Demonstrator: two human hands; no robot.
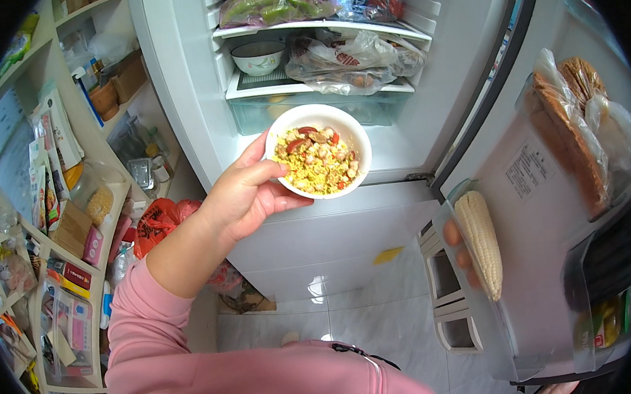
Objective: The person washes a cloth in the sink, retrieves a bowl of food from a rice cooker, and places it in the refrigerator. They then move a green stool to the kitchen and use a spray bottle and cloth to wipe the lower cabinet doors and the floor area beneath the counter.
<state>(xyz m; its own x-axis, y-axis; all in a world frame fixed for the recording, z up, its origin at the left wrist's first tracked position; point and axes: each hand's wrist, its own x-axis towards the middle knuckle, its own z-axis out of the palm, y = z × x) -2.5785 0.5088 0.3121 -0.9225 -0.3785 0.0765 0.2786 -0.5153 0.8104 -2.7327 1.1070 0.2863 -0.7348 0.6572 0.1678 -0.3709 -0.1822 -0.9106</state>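
Observation:
My left hand (248, 188) holds a white bowl (365, 148) by its left side, thumb over the rim and fingers beneath. Inside is yellow, crumbly food (318, 166), probably egg fried rice, with red sausage-like slices and pale pieces. The bowl is level in front of the refrigerator's drawer (386, 107). Part of a hand, apparently my right hand (556, 391), shows at the bottom right edge below the open refrigerator door (543, 268); its fingers are mostly hidden.
On the refrigerator's shelves are a patterned bowl (259, 58), bagged food (349, 61) and green produce in a pink bag (278, 2). The door holds corn (480, 245), eggs (453, 233) and bagged bread (572, 138). Crowded shelving (113, 207) stands at left.

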